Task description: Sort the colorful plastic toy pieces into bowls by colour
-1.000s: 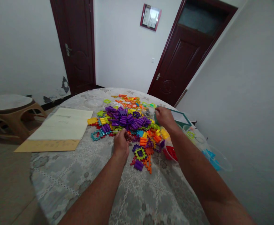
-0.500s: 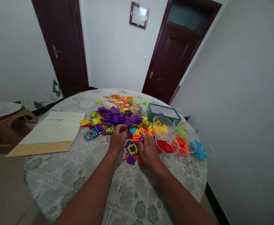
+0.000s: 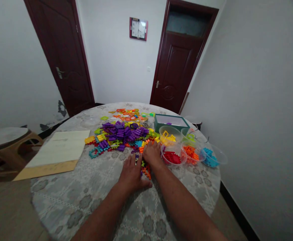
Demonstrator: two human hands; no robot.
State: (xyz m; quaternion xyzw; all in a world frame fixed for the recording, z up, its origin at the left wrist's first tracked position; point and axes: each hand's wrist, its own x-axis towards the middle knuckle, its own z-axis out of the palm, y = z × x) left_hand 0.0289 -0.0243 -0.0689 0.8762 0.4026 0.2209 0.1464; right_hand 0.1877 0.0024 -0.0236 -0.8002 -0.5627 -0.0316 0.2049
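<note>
My left hand (image 3: 132, 174) lies low over the near end of a pile of plastic building pieces, its fingers spread and the thumb stretched out to the right. Under and beside it show orange notched pieces (image 3: 147, 172) and bits of green and purple. Just beyond, my right hand (image 3: 151, 154) is curled down among orange and yellow pieces; its fingertips are hidden, so what they hold cannot be made out. Behind both hands rises a heap of purple ridged pieces (image 3: 123, 131).
Clear tubs at the right hold red pieces (image 3: 172, 157), orange pieces (image 3: 191, 154), blue pieces (image 3: 210, 158) and yellow pieces (image 3: 168, 136). A green-edged box (image 3: 171, 125) stands behind them. At left lies a pale sheet (image 3: 58, 147) on the round table's patterned cloth (image 3: 86, 201).
My left hand has come back from the purple heap toward me and opened over the near pieces. My right hand has shifted slightly forward and left. The view has tilted up.
</note>
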